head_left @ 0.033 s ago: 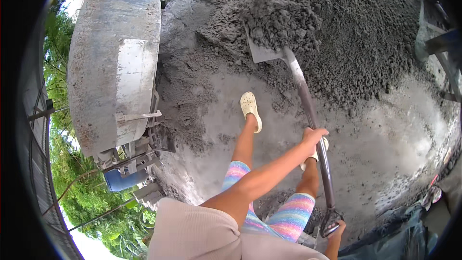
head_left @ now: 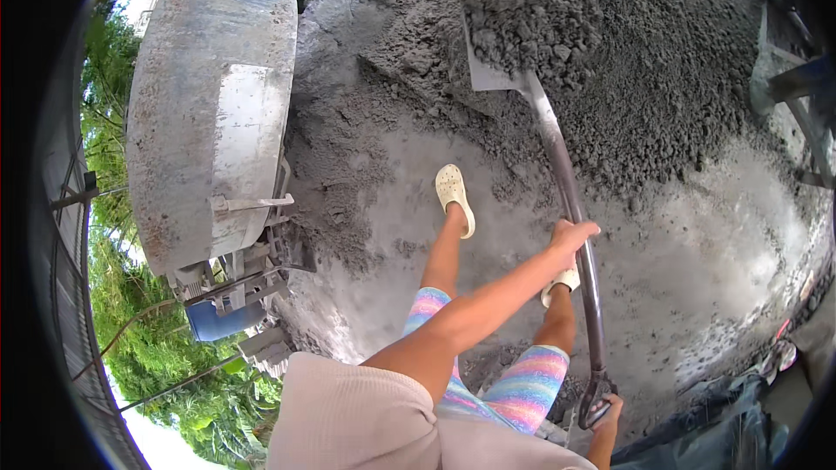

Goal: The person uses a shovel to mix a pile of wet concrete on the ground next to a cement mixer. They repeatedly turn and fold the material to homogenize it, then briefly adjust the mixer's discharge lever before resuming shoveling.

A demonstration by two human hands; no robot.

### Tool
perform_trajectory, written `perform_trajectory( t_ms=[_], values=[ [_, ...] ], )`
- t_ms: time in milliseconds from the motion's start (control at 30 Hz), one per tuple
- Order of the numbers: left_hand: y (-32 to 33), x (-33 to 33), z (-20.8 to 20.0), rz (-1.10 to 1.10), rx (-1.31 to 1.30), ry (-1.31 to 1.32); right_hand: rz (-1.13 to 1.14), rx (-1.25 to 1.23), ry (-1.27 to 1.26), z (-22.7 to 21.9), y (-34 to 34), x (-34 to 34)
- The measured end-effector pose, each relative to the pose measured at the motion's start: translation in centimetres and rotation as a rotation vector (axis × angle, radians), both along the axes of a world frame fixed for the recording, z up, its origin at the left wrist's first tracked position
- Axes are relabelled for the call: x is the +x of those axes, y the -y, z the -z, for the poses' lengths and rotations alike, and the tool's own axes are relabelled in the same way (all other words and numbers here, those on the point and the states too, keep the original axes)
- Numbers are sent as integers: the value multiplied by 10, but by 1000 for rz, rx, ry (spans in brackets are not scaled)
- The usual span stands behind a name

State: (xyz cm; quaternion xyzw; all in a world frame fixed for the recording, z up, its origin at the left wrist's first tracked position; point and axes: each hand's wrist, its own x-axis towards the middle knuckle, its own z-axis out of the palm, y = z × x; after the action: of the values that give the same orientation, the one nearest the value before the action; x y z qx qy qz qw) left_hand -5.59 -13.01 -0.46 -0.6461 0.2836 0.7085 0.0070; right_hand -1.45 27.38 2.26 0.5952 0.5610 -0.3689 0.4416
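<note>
A shovel (head_left: 565, 181) slants away from me, its blade (head_left: 488, 77) heaped with a clump of damp grey sand-like mix (head_left: 525, 28). My left hand (head_left: 570, 241) is wrapped round the middle of the dark shaft. At the near end, my right hand (head_left: 607, 415) grips the D-shaped handle, with part of its fingers hidden. Behind and beside the loaded blade spreads a big heap of the same grey mix (head_left: 670, 70). Whether the blade still touches the heap I cannot tell.
To the left stands a large, worn metal drum (head_left: 178, 148) of a mixer, with a blue part (head_left: 225, 319) below it. My feet in cream clogs (head_left: 453, 187) are on the dusty floor. A metal frame (head_left: 797, 96) is at far right, dark plastic sheeting (head_left: 714, 431) at lower right.
The loaded blade has shifted slightly to the right and farther from me. My left hand has moved a little right and away with the shaft; my right hand has hardly moved.
</note>
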Motion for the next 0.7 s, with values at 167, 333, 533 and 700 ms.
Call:
perform_trajectory(
  t_ms=[167,333,533,700],
  values=[
    [40,-38,-57,287,-430,-80,-19,-523,391,-3,-1,-21],
    [59,27,-83,6,-47,-138,-93,-283,-88,-20,17,-40],
    [68,155,31,-620,343,-116,-328,-255,-667,-142,127,-34],
    [99,237,89,-791,463,-18,-720,-159,-727,-177,254,12]
  ],
)
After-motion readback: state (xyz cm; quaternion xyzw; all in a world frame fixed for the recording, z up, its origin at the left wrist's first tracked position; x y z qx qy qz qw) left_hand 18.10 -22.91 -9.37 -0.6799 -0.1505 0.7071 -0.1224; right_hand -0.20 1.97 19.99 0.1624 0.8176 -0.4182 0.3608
